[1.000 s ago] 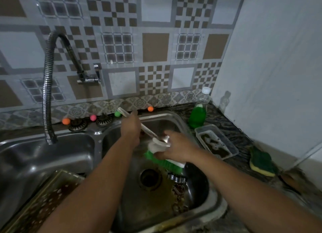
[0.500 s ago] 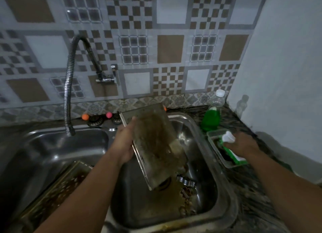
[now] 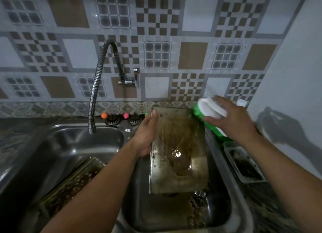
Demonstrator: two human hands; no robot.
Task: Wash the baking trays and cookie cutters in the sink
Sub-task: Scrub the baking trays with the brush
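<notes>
A dirty metal baking tray (image 3: 177, 151) stands tilted over the right basin of the double sink (image 3: 226, 213). My left hand (image 3: 147, 133) grips its left edge, thumb on the inner face. My right hand (image 3: 231, 121) holds a white scrub brush with green bristles (image 3: 207, 114) at the tray's top right corner. Cookie cutters (image 3: 196, 208) lie on the right basin's floor below the tray. A second tray (image 3: 69, 184), brown and greasy, lies in the left basin.
A flexible tap (image 3: 95, 93) hangs over the left basin. Two strainer plugs (image 3: 113, 119) and coloured balls sit on the ledge behind. A small plastic tub (image 3: 244, 165) stands on the counter at the right, with a bottle cap (image 3: 242, 103) behind my right hand.
My right hand lifted the brush from the tub on the counter up to the tray's top right corner. My left hand turned the tray more square and upright.
</notes>
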